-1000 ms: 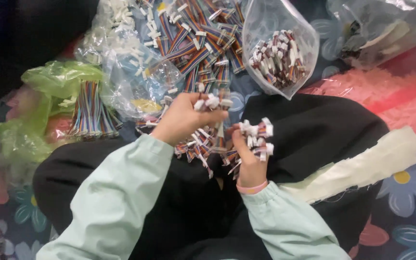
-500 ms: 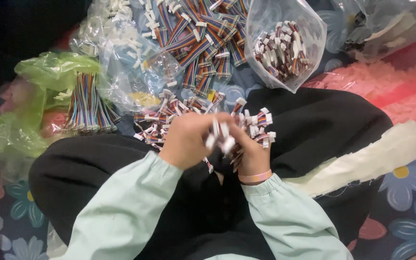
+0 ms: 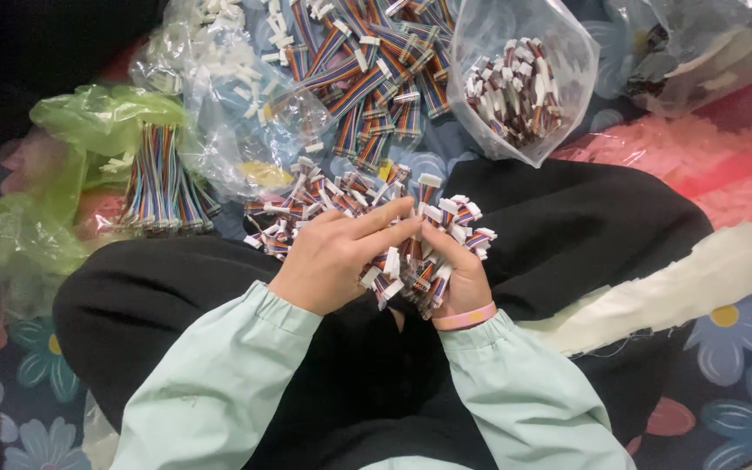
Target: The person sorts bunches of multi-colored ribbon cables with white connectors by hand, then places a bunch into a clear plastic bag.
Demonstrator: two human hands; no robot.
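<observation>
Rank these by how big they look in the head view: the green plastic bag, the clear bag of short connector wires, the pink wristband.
1. green plastic bag, though the clear bag looks close in size
2. clear bag of short connector wires
3. pink wristband, clearly smallest

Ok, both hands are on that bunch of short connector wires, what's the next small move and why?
Probably square up the ends: the bunch of wires sits uneven in the right hand, white plugs splayed at different heights, while the left hand presses from the side. Loose ones still lie beyond on the lap.

Loose pale mint-green long sleeves [image 3: 219, 383] with gathered cuffs, black trousers [image 3: 585, 226], and a pink wristband [image 3: 465, 317] on the right wrist.
</observation>
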